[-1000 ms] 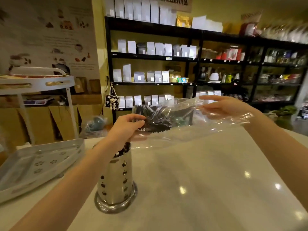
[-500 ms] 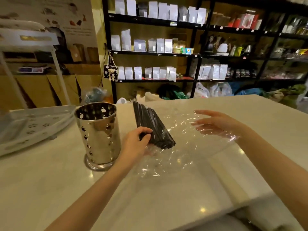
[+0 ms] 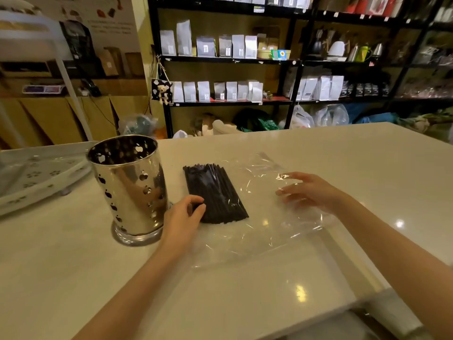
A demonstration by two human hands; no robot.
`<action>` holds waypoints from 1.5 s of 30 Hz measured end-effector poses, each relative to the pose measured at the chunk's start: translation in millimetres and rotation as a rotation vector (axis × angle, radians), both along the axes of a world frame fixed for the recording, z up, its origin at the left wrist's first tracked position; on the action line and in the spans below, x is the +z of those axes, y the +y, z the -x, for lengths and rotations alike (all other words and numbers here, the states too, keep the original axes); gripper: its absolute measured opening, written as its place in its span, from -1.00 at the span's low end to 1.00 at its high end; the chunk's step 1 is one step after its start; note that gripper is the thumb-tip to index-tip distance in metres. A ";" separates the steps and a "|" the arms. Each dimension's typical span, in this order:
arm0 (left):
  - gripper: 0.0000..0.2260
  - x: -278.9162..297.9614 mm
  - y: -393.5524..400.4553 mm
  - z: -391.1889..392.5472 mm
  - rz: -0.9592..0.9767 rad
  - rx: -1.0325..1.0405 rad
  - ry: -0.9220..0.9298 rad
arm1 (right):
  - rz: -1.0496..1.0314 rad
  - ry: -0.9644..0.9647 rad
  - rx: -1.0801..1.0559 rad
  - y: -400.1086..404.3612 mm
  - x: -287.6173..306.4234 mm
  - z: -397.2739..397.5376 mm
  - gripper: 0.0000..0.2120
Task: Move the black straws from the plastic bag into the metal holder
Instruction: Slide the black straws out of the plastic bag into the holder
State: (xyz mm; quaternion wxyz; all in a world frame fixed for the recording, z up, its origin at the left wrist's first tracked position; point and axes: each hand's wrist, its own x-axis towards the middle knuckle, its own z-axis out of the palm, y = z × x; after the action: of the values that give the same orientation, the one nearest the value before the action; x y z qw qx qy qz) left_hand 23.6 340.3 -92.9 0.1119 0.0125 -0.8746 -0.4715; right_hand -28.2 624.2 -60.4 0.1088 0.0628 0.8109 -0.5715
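A bundle of black straws (image 3: 215,192) lies flat on the white counter inside a clear plastic bag (image 3: 264,212). My left hand (image 3: 182,218) pinches the near left corner of the bundle through the bag. My right hand (image 3: 310,192) rests on the bag's right side, fingers spread. The shiny metal holder (image 3: 130,187), perforated with apple-shaped holes, stands upright just left of my left hand; dark straw tips show inside it.
A white perforated tray (image 3: 36,173) sits at the far left of the counter (image 3: 343,173). Behind the counter stand black shelves (image 3: 245,60) with white pouches and kettles. The counter's near edge drops off at the lower right.
The bag with straws came down from the air onto the counter and now lies flat. My view tilted down. My right hand settled onto the bag.
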 end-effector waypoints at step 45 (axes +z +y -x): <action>-0.52 6.1 -34.0 4.7 0.409 -0.511 -0.165 | -0.757 0.626 0.449 -145.5 -31.8 -89.6 -0.82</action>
State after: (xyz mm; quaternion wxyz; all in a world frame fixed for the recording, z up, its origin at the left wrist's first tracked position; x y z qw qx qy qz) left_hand 18.9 306.3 -86.8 -0.0809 -0.1917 -0.9321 -0.2965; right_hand 61.4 478.7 -92.1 -0.0490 -0.2506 0.9473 -0.1933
